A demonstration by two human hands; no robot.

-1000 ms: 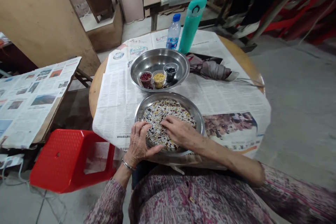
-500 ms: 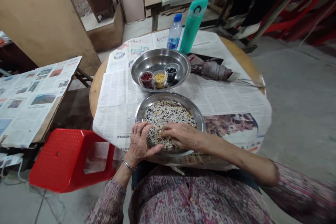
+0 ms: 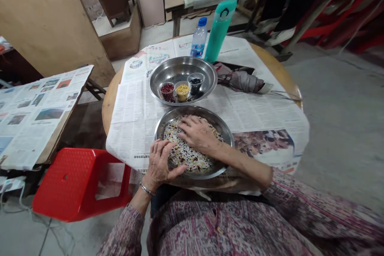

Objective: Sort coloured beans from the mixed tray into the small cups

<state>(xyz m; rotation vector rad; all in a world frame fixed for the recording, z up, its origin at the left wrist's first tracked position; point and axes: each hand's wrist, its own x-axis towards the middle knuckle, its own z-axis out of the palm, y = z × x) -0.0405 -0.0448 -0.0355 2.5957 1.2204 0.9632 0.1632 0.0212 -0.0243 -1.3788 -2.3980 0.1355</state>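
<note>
A steel basin (image 3: 225, 125) close to my body holds mixed grains (image 3: 192, 159): white rice with dark red, yellow and black beans or kernels. My right hand (image 3: 199, 134) lies over the grains with its fingers spread, touching them. At the basin's left rim rests my left hand (image 3: 160, 162), fingers and thumb apart, a bracelet on the wrist. Behind stands a second steel basin (image 3: 207, 93). In it are a cup of red beans (image 3: 167, 91), a cup of yellow beans or kernels (image 3: 182, 91) and a cup of black beans (image 3: 196, 83).
Newspaper (image 3: 132, 108) covers the round table. At its back stand a plastic water bottle (image 3: 199, 38) and a teal flask (image 3: 220, 30). A folded umbrella (image 3: 246, 81) lies right of the far basin. A red stool (image 3: 72, 184) and another newspaper-covered table (image 3: 45, 112) are on the left.
My right hand has moved forward across the grains, and its curled fingers have spread out. The grains beneath have shifted. My left hand stays at the rim.
</note>
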